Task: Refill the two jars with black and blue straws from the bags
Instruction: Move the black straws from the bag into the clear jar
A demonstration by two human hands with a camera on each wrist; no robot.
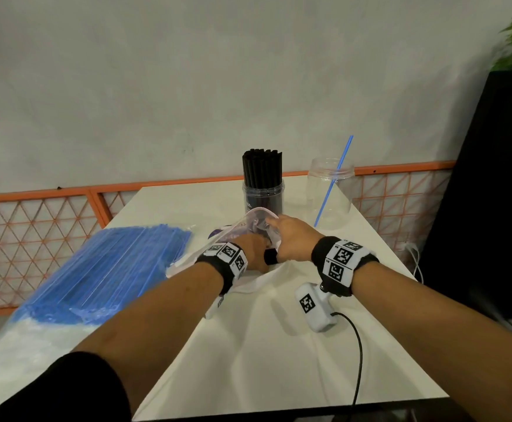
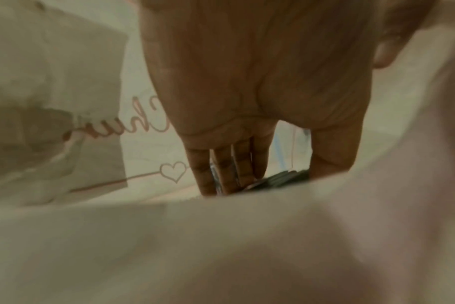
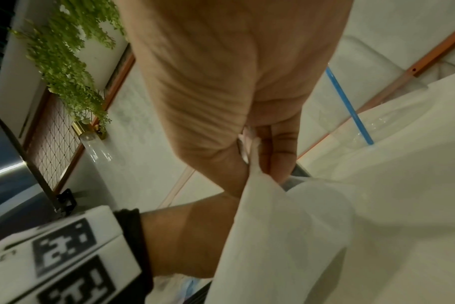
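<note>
A white plastic bag (image 1: 250, 284) lies mid-table. My left hand (image 1: 253, 252) is inside its mouth. In the left wrist view, fingers and thumb of the left hand (image 2: 270, 176) close around dark black straws (image 2: 286, 176) within the bag (image 2: 169, 236). A black straw end (image 1: 270, 256) shows between my hands. My right hand (image 1: 288, 239) pinches the bag's upper edge and holds it up; the right wrist view shows the right hand (image 3: 257, 152) with thumb and finger on the film (image 3: 299, 226). Behind stand a jar full of black straws (image 1: 263, 196) and a clear jar (image 1: 331, 196) with one blue straw (image 1: 334, 181).
A clear bag of blue straws (image 1: 105, 269) lies at the table's left. A white camera unit (image 1: 315, 306) with a black cable (image 1: 358, 360) hangs under my right wrist. An orange lattice fence (image 1: 35, 233) runs behind the white table (image 1: 264, 360); a black cabinet (image 1: 492, 193) stands right.
</note>
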